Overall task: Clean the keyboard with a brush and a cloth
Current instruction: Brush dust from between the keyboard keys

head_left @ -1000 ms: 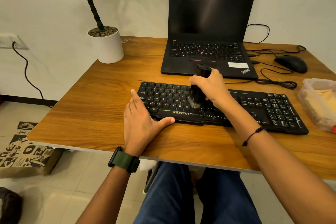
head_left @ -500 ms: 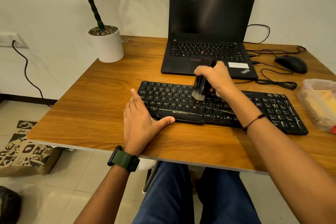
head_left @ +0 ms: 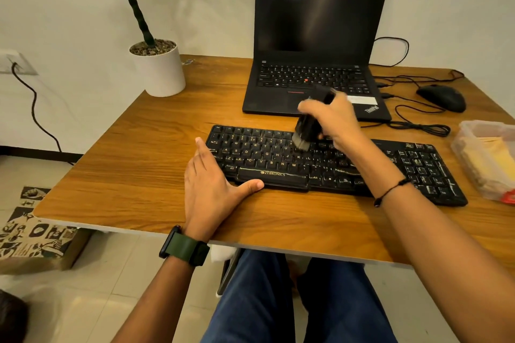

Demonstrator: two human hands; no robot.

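Note:
A black keyboard (head_left: 412,167) lies across the wooden desk (head_left: 133,164). My right hand (head_left: 338,120) grips a black brush (head_left: 306,131) over the keyboard's upper middle rows, with the grey bristles down on the keys. My left hand (head_left: 214,184) lies flat on the desk at the keyboard's left front corner, fingers straight, thumb along the front edge below the space bar. A yellow cloth (head_left: 498,159) lies in a clear plastic box (head_left: 468,153) at the right edge.
An open black laptop (head_left: 317,44) stands just behind the keyboard. A black mouse (head_left: 441,97) and loose cables (head_left: 418,125) lie at the back right. A white plant pot (head_left: 160,72) sits at the back left corner.
My right hand has swept the brush from the keyboard's lower rows near the space bar up and away to the upper rows. My left hand has stayed put.

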